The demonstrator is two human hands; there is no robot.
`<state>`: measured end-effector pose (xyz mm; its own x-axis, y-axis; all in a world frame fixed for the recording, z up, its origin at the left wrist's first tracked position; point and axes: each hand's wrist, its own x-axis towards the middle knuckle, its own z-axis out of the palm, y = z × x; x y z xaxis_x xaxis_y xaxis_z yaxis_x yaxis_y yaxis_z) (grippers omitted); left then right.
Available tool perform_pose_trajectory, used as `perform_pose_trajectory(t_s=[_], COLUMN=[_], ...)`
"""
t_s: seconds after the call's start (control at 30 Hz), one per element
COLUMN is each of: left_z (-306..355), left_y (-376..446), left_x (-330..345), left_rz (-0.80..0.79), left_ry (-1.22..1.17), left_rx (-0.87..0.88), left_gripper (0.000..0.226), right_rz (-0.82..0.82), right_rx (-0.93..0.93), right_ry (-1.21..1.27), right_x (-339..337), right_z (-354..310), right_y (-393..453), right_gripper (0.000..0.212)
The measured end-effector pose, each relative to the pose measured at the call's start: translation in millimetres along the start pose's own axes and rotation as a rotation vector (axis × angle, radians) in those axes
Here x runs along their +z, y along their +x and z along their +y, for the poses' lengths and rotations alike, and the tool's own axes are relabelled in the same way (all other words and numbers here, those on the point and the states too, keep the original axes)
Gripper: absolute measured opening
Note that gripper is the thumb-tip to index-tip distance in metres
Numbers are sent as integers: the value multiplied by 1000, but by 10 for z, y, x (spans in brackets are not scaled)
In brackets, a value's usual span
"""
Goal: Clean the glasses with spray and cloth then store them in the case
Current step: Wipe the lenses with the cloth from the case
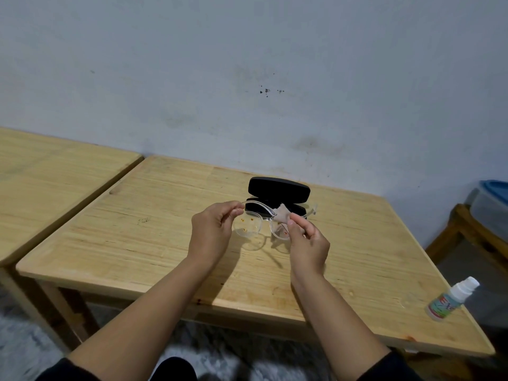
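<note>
Table (pixel 165 243): wood. Case (pixel 279 189): black, open, at back. Glasses (pixel 247 225): clear, spotted, above the table, my left hand (pixel 211 233) gripping one corner. Cloth (pixel 280 215): my right hand (pixel 308 240) pinches it on the lens. Spray (pixel 450 299): right edge, label unreadable.

The lower tray of the open black hard-shell case (pixel 279 192) is largely hidden behind the clear-framed glasses (pixel 261 225) and the crumpled pale cloth (pixel 280 215). The blue-lidded plastic box (pixel 492 204) (far right) is cut off by the picture's edge.
</note>
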<state>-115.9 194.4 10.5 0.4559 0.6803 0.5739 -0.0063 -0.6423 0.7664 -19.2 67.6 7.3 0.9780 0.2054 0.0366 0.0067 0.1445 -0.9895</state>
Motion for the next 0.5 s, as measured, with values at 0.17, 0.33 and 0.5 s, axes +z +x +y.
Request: perform_pose_trajectory(t_s=[0.17,0.33,0.5], left_z=[-12,-5,5], left_y=[-5,0,10], left_x=[38,36,27], left_rz=[9,9,-7], left_ry=[10,29,32], left_rx=[16,5,-7], left_gripper=[12,11,10], right_rz=[-50,-199,-374], right_rx=[82,130,168], right_ry=[32,-72,-148], right_x=[3,-46,-122], right_z=[27,59,-9], right_y=[35,58,75], right_gripper=[13,13,14])
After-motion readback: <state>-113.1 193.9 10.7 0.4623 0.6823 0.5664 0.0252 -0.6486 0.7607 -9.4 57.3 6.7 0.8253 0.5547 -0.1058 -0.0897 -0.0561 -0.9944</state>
